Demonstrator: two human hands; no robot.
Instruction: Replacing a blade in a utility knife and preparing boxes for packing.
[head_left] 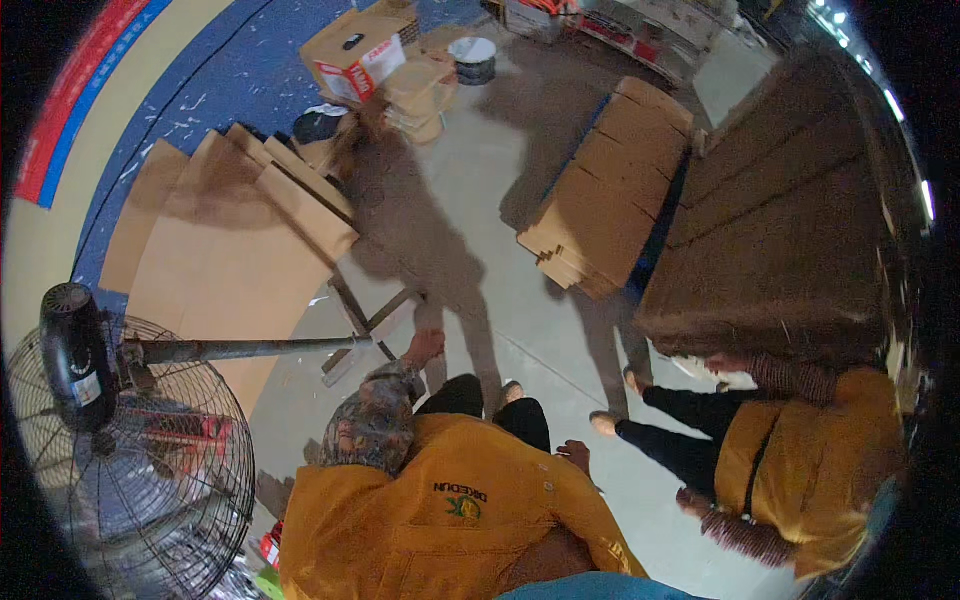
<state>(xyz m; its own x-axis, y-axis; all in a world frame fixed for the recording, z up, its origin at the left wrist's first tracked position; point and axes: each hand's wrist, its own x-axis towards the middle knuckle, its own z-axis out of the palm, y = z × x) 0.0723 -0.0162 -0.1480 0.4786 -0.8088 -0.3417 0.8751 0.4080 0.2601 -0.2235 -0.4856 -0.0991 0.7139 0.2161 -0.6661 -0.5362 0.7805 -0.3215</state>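
Observation:
My left hand point(425, 346), at the end of a dark patterned sleeve, is held out ahead of me with its fingers curled and nothing visible in them. It is nearest to the end of the fan's metal pole point(290, 348) and the dark stand legs point(370, 318), apart from both. Low beside my orange jacket point(480, 480), my right hand point(574, 455) shows only in part. Its fingers look loosely spread, and I see nothing in them. The large black fan point(130, 450) lies at my left, its wire cage toward the lower edge.
Flat cardboard sheets point(225, 240) lie at left. Ahead, a cardboard stack point(620, 185) stands beside a tall dark brown stack point(770, 210). An open carton point(350, 50) and a white-topped spool point(472, 60) sit farther off. A co-worker in an orange vest point(800, 470) is at right.

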